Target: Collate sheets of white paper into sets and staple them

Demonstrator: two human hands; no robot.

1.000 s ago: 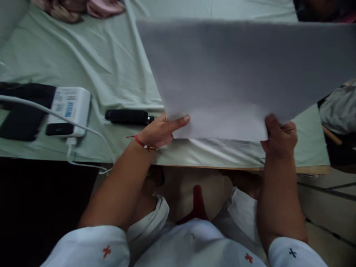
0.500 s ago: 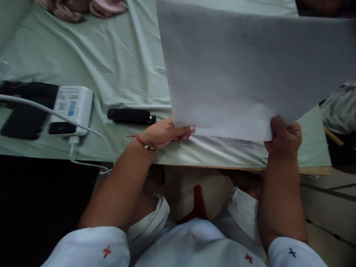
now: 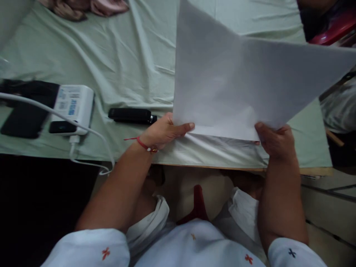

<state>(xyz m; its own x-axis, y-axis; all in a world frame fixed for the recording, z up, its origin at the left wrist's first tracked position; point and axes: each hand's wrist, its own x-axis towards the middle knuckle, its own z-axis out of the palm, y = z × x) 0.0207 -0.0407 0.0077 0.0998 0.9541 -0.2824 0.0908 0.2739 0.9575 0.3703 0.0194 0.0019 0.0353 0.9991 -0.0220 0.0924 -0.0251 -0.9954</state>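
Note:
A large white sheet of paper [image 3: 214,81] is held up over the cloth-covered surface, bent so that its far edge dips in the middle. My left hand [image 3: 168,130] pinches its near left corner, thumb on top and fingers beneath. On that wrist is a red string bracelet [image 3: 144,144] with small beads. My right hand [image 3: 275,139] grips the near edge toward the right, thumb over the paper; its other fingers are partly hidden. Just left of my left hand lies a black stick-shaped device [image 3: 130,115] with a short metallic end.
A white power bank [image 3: 79,105] with a white cable [image 3: 89,129] lies on the light green cloth [image 3: 116,66], beside a black flat object [image 3: 26,115]. Pinkish crumpled fabric [image 3: 108,6] is at the back left. A red object [image 3: 338,29] shows at far right.
The paper's far edge has gone from nearly straight to dipped in the middle. My right hand has shifted a little left along the near edge; my left hand stays nearly in place.

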